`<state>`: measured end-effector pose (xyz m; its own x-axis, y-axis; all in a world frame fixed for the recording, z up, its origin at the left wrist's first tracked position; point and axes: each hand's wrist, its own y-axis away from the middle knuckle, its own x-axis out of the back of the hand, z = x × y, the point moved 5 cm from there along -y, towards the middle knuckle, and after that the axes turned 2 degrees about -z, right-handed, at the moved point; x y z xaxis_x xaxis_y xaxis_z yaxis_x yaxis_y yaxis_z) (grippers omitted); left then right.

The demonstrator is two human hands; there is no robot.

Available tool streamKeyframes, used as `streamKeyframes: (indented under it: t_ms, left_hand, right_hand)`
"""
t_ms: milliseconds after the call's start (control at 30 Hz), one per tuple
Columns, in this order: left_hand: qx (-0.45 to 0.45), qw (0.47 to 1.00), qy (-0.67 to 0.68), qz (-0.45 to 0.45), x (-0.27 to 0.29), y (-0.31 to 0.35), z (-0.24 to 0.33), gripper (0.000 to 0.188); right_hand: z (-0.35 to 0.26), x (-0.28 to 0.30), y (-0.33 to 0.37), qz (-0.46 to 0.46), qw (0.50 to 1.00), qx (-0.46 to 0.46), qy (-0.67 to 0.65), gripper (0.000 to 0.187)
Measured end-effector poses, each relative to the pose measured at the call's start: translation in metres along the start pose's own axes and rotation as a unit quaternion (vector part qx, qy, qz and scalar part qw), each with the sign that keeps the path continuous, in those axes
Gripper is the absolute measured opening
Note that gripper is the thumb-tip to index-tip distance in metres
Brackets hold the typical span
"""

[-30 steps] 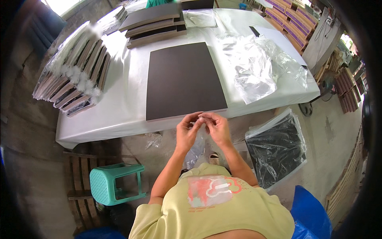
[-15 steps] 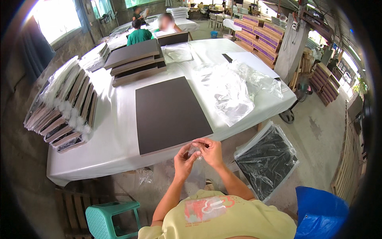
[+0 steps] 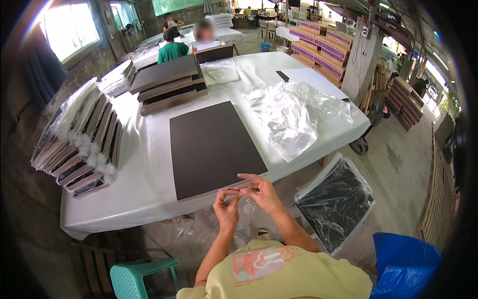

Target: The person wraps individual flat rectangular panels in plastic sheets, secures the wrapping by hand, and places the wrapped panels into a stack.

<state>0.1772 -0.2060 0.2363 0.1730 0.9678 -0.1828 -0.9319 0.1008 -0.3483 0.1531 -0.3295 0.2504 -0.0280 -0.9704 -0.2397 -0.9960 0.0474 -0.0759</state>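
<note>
A flat dark rectangular panel (image 3: pixel 216 149) lies on the white-covered table (image 3: pixel 129 209), its near edge at the table's front. Just off that edge, my left hand (image 3: pixel 227 208) and my right hand (image 3: pixel 261 193) meet with fingertips pinched together. Between them is a thin clear plastic film (image 3: pixel 246 205), which hangs below the fingers and is hard to make out. The right index finger points out toward the panel's near corner. To the right of the panel lies a crumpled heap of clear plastic bags (image 3: pixel 286 122).
Plastic-wrapped panels (image 3: pixel 82 134) stand in a row at the table's left. Behind the panel rises a stack of dark boards (image 3: pixel 167 74). A bagged dark panel (image 3: pixel 336 202) leans low at right. A green stool (image 3: pixel 132 276) and blue sheet (image 3: pixel 406 264) flank me. Co-workers sit beyond.
The plastic bunched in my hands has loosened and now hangs down. My left hand has shifted slightly down and left, and my right index finger has stretched out.
</note>
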Motion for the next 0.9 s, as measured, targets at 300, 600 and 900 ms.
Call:
streamKeyframes:
  t_ms: [300, 600, 900]
  left_hand:
    - [0.092, 0.995, -0.012, 0.026, 0.009, -0.003, -0.004, 0.01]
    - [0.019, 0.999, 0.024, -0.036, -0.004, 0.0, -0.003, 0.013]
    - [0.262, 0.928, 0.216, -0.156, -0.005, 0.022, 0.007, 0.036]
  right_hand:
    - [0.007, 0.003, -0.003, 0.042, 0.999, 0.033, 0.007, 0.017]
    - [-0.012, 0.0, 0.011, 0.13, 0.96, 0.051, 0.242, 0.021]
    - [0.014, 0.003, 0.012, 0.072, 0.943, -0.174, -0.275, 0.02]
